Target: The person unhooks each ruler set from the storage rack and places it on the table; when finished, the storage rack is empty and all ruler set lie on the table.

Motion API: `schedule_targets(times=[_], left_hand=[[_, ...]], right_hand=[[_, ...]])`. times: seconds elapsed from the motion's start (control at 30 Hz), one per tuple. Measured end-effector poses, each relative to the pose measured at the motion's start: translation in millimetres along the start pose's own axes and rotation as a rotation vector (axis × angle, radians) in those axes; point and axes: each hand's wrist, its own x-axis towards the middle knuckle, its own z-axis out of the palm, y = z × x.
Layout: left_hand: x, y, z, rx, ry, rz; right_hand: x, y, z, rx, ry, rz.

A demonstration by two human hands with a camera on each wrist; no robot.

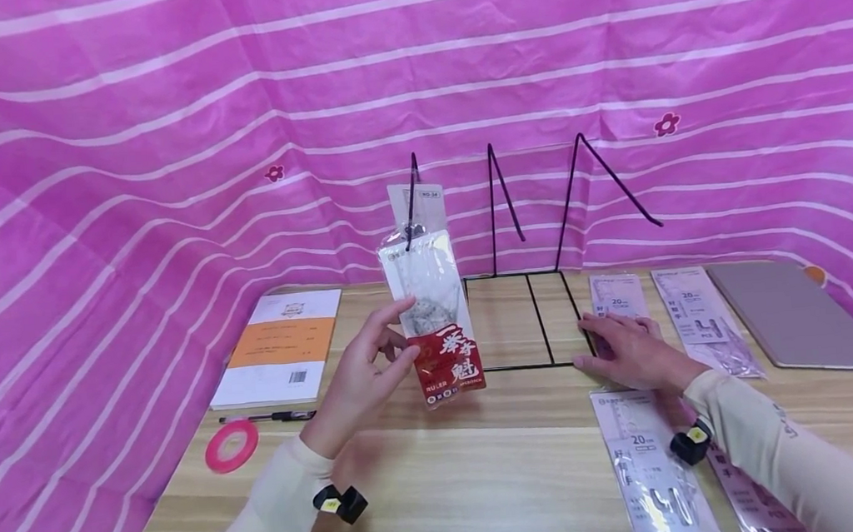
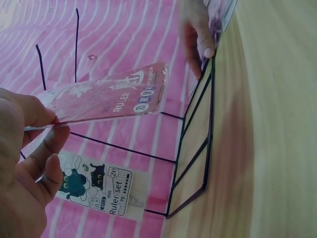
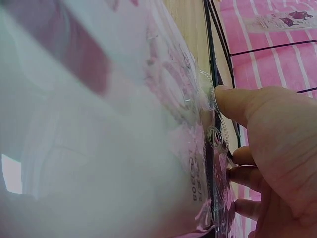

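Note:
A clear ruler-set packet with a red lower part (image 1: 444, 356) hangs from the left arm of a black wire rack (image 1: 547, 319). My left hand (image 1: 374, 362) pinches its left edge; the left wrist view shows thumb and a finger meeting there. Behind it hangs another ruler-set packet (image 2: 96, 183) with cartoon cats. My right hand (image 1: 632, 350) rests on a flat pinkish ruler packet (image 1: 616, 289) beside the rack's base. Its fingers lie extended over the plastic, with the thumb toward the rack. Another ruler packet (image 1: 649, 466) lies just below that hand.
More ruler packets (image 1: 701, 319) lie at the right, next to a grey notebook (image 1: 791, 312). At the left are an orange-and-white book (image 1: 275, 349), a black pen (image 1: 269, 416) and a pink tape roll (image 1: 216, 458). A pink striped curtain (image 1: 456, 63) stands behind the wooden table (image 1: 443, 482).

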Motion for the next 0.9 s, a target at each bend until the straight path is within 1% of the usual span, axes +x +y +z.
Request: schedule_targets(times=[0.23, 0.37, 0.67, 0.8, 0.9], left_hand=[[-11.1, 4.0, 1.1, 0.032, 0.024, 0.019], [-19.0, 6.9, 1.0, 0.026, 0.031, 0.022], [-38.4, 17.1, 1.3, 0.022, 0.045, 0.075], [-46.4, 23.5, 4.7, -0.004, 0.028, 0.155], [-50.4, 28.4, 11.8, -0.039, -0.019, 0.201]], right_hand=[[0.0, -0.8, -1.7, 0.020, -0.022, 0.018], [0.6, -1.1, -1.6, 0.020, -0.031, 0.018], [-0.9, -1.2, -1.9, 0.014, -0.042, 0.028], [1.7, -1.7, -1.9, 0.015, -0.042, 0.027], [0.3, -0.1, -2.3, 0.027, -0.046, 0.033]])
